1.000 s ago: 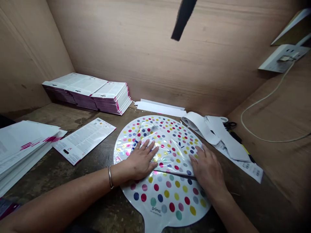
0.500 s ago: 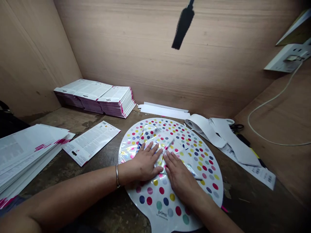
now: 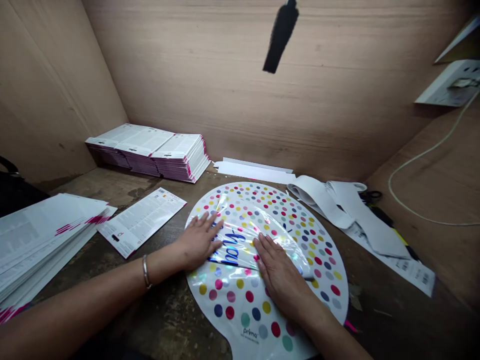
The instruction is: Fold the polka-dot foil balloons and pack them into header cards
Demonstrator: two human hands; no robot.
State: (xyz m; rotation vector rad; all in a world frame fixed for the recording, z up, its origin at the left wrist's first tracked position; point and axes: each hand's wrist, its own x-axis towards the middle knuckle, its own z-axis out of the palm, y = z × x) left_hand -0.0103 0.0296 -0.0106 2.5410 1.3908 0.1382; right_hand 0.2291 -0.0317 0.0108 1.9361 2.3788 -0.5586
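A round, flat foil balloon with many coloured dots and the word "prima" lies on the table. Across its middle is a shiny folded layer with blue lettering; whether it belongs to the same balloon I cannot tell. My left hand rests flat on the left part of the balloon and layer, fingers spread. On the right side of the folded layer, my right hand presses flat, its fingers stretched out and close together. The balloon's neck runs off the bottom of the view.
A printed card lies left of the balloon, beside a fanned pile of cards. Bundled cards stand at the back wall. A label strip, scissors and a white cable are at right.
My left hand has slid left, away from my right hand, uncovering the blue lettering on the folded layer. My right hand has barely moved. The view has shifted slightly.
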